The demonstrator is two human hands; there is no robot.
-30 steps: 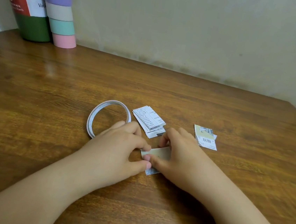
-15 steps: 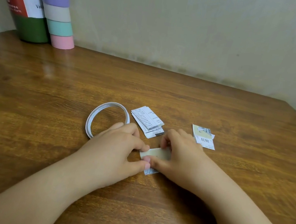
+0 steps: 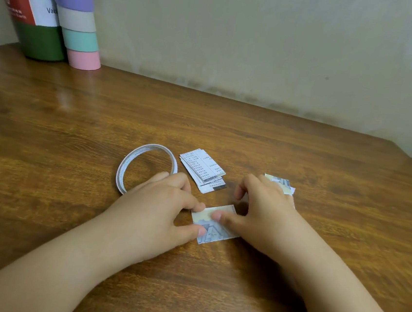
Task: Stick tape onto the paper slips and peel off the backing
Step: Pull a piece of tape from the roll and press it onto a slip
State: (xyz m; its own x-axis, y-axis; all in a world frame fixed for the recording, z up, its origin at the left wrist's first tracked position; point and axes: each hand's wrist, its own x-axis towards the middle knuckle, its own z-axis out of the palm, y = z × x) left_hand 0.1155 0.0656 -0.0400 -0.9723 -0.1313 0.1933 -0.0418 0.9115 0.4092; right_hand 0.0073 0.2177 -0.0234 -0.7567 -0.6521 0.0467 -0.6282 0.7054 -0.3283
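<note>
Tape roll (image 3: 145,167) lies on the worktop (image 3: 49,139) beside a stack (image 3: 202,170) of slips left to do, a finished pile (image 3: 279,184) sits behind the right hand (image 3: 263,212), and both it and the left hand (image 3: 161,207) pinch the current slip (image 3: 214,226), its backing seemingly not yet peeled.

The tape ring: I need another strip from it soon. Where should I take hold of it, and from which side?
Probably the far arc of the tape ring, pinched across its thin band from above. It lies flat on the table with an open centre, so a finger fits inside; the near arc is under the left hand, and the slip stack crowds its right.
</note>
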